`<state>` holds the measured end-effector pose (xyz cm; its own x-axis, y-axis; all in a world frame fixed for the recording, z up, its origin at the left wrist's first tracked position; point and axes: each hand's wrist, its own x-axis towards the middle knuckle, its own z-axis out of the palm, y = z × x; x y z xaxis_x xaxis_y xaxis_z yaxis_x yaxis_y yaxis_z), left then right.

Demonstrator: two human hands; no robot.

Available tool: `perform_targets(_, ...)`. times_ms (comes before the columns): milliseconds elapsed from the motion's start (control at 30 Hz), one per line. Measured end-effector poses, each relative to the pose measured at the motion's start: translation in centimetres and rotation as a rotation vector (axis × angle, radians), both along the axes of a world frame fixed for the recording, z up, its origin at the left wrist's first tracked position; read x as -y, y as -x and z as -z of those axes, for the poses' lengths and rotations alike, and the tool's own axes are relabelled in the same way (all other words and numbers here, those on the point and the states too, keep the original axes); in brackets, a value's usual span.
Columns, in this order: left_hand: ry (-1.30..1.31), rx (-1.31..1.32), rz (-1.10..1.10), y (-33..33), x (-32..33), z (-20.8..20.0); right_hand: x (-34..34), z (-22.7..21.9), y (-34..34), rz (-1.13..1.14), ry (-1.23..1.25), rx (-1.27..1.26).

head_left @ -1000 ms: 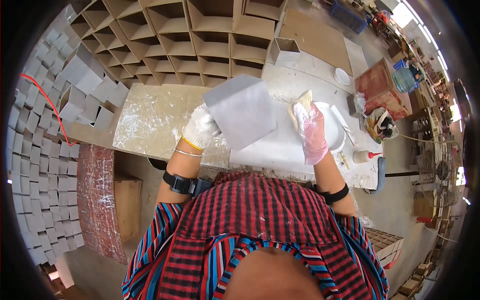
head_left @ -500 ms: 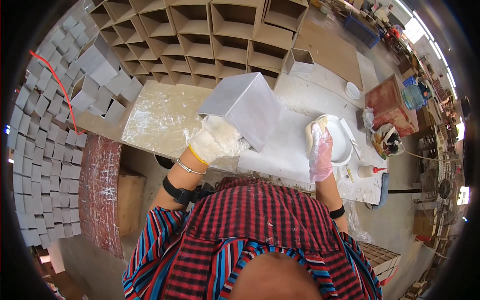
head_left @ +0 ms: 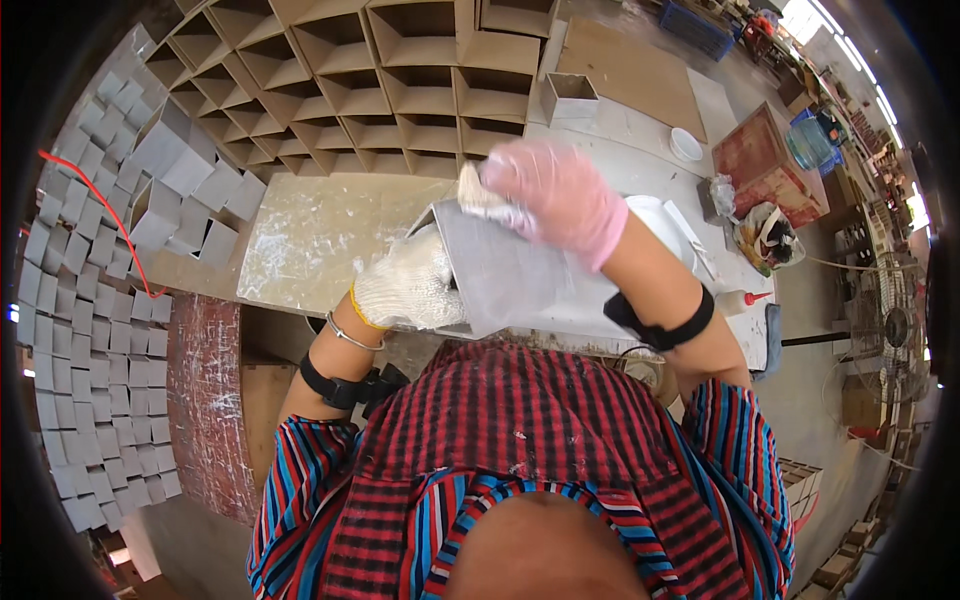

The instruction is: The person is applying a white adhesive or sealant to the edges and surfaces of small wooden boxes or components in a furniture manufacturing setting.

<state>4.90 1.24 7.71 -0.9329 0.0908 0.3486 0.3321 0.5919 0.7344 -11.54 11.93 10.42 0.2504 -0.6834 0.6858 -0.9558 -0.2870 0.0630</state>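
Observation:
My left hand (head_left: 408, 285), in a white knitted glove, reaches into the open end of a grey box (head_left: 500, 280) and holds it tilted above the table's near edge. My right hand (head_left: 560, 195), in a thin pink plastic glove, is closed round a cream-coloured pad (head_left: 470, 192) whose exact kind I cannot make out. That pad lies against the upper edge of the box, and the fingers partly cover it. Behind my right forearm a round white plate (head_left: 660, 218) sits on the table, partly hidden.
Brown open boxes (head_left: 420, 95) are stacked at the table's back, with one grey box (head_left: 570, 105) beside them. Many grey boxes (head_left: 95, 370) pile up at left. A white bowl (head_left: 685, 145), red crate (head_left: 765, 165) and red-tipped bottle (head_left: 735, 300) stand at right.
My right hand has moved from the white plate up and left onto the box, carrying the pad. My left hand has shifted slightly down and left, turning the box.

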Motion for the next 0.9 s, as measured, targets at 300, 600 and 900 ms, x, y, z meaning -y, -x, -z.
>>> perform_targets(300,0.018,-0.003,0.053,-1.3,0.8,0.6,1.4,-0.8,0.0,-0.124,0.004,0.158)
perform_targets(600,-0.001,0.009,0.061,-1.3,0.4,-0.7,1.2,-0.9,3.0,0.108,-0.018,0.366)
perform_targets(900,-0.268,0.199,-0.012,-1.7,1.1,1.1,-1.6,1.0,1.6,0.089,-0.098,0.272)
